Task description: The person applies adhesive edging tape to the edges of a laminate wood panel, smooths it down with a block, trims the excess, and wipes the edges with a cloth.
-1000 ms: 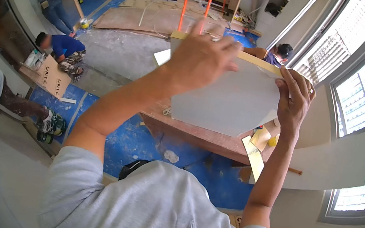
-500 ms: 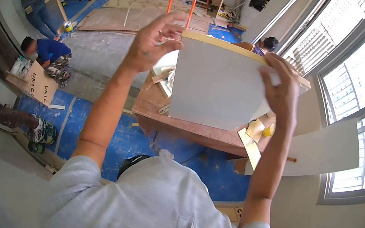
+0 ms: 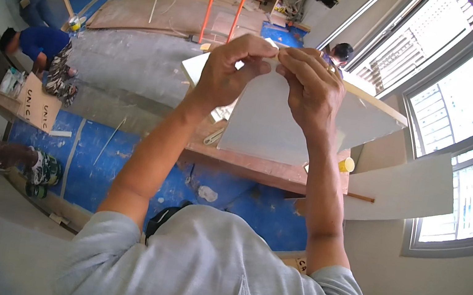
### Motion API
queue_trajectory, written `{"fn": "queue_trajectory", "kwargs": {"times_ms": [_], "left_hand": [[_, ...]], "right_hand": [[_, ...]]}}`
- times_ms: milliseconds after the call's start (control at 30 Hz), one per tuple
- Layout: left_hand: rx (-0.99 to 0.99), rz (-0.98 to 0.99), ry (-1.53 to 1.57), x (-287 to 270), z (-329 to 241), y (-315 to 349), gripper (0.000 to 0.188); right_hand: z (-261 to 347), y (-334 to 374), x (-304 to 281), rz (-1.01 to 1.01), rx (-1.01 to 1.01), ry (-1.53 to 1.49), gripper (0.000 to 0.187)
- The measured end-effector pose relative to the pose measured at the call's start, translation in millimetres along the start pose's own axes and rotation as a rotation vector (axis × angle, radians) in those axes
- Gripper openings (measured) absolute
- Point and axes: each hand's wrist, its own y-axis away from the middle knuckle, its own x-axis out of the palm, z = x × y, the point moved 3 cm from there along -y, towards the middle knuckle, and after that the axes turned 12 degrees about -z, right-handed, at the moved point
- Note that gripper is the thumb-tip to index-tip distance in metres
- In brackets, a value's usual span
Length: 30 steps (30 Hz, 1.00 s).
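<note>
A pale grey panel (image 3: 272, 122) with a yellowish top edge stands upright on a brown wooden workbench (image 3: 258, 168). My left hand (image 3: 227, 74) and my right hand (image 3: 314, 88) meet at the panel's top left corner. On both hands the fingertips are pinched together, almost touching each other. Whatever is between them is too small or hidden to make out. Behind my left hand, part of a white board (image 3: 195, 64) shows. At the panel's foot lies a small light tool (image 3: 213, 136), its kind unclear.
A yellow cup (image 3: 346, 164) sits at the bench's right end, near a large white sheet (image 3: 405, 188) leaning by the window. Beyond are an orange ladder (image 3: 241, 4) and a person (image 3: 341, 54). On the left, a person in blue (image 3: 44, 46) bends over near cardboard (image 3: 37, 102).
My hands have come together from both sides of the panel to its top left corner, and their fingers have closed into pinches. The panel appears turned, its right end further out.
</note>
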Motion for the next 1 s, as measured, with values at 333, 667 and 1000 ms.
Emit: {"fn": "queue_trajectory", "kwargs": {"times_ms": [333, 667, 1000], "left_hand": [[0.083, -0.464, -0.149, 31, 35, 32, 0.041], [0.014, -0.212, -0.086, 22, 18, -2, 0.024], [-0.102, -0.277, 0.239, 19, 26, -11, 0.012]], "right_hand": [[-11, -12, 9, 0.126, 0.4, -0.122, 0.012], [-15, -10, 6, 0.186, 0.464, -0.089, 0.013], [-10, -30, 6, 0.311, 0.505, -0.219, 0.014]]}}
